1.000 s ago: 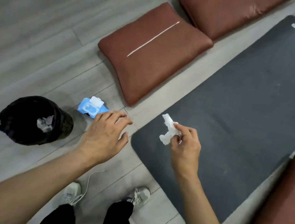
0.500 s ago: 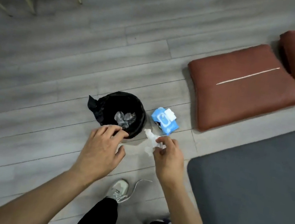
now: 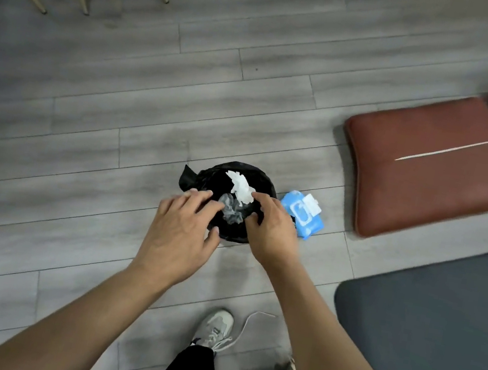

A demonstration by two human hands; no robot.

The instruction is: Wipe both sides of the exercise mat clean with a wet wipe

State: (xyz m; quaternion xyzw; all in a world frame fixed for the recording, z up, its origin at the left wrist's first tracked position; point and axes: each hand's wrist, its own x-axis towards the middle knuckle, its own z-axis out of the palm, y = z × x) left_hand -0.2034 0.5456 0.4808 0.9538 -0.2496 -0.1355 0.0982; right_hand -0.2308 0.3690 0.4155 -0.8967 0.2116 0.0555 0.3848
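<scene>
Apparently the step in hand was disposal: the crumpled white wet wipe [image 3: 240,188] sat over the mouth of the small round bin lined with a black plastic bag [image 3: 205,175], above a greyish wad already inside. Right hand [image 3: 271,233] reached over the bin's rim, fingertips at the wipe's lower edge; whether they pinched it or had let go could not be read from this view. Left hand [image 3: 177,238] hovered at the near-left rim, fingers spread and loosely bent, holding nothing, probably placed to steady the liner.

Blue soft pack of wet wipes with a white flip lid [image 3: 302,215] lay on the grey plank floor [image 3: 124,84] just beside the bin on its right, presumably kept within reach for a fresh sheet.

Dark grey foam exercise mat [image 3: 438,330] lay flat at lower right, well apart from both hands, one rounded corner showing. Its long axis appeared to run from near the person's feet up and to the right, off frame. Which face was up, and how much wiping remained, could not be judged.

Brown leather-look square cushion [image 3: 432,171] lay beyond the mat.
</scene>
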